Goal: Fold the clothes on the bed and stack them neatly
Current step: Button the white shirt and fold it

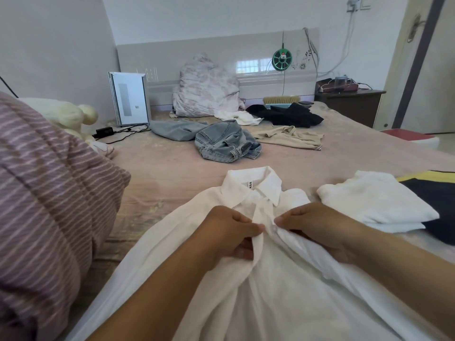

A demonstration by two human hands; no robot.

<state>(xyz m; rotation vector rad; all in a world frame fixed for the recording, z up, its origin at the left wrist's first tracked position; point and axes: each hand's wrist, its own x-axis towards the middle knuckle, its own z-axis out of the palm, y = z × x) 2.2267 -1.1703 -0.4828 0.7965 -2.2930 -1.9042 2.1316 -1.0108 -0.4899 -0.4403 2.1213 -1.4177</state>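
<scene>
A white collared shirt (pixel 251 188) lies front-up on the pink bed (pixel 167 173), collar away from me. My left hand (pixel 226 232) pinches the left edge of its front placket. My right hand (pixel 317 225) pinches the right edge at a small button, just below the collar. A folded white garment (pixel 374 200) sits to the right of the shirt, partly on a dark folded piece with a yellow stripe (pixel 433 193). Farther back lie crumpled denim jeans (pixel 224 141), a grey garment (pixel 174 129), a beige top (pixel 290 136), a black garment (pixel 290 115) and a small white one (pixel 241 117).
A striped purple quilt (pixel 49 193) is heaped at the left, with a cream plush toy (pixel 66 114) behind it. A bundled floral blanket (pixel 204 87), a white box (pixel 129 98) and a brush (pixel 280 99) stand by the headboard. A dark nightstand (pixel 349 104) is at the right.
</scene>
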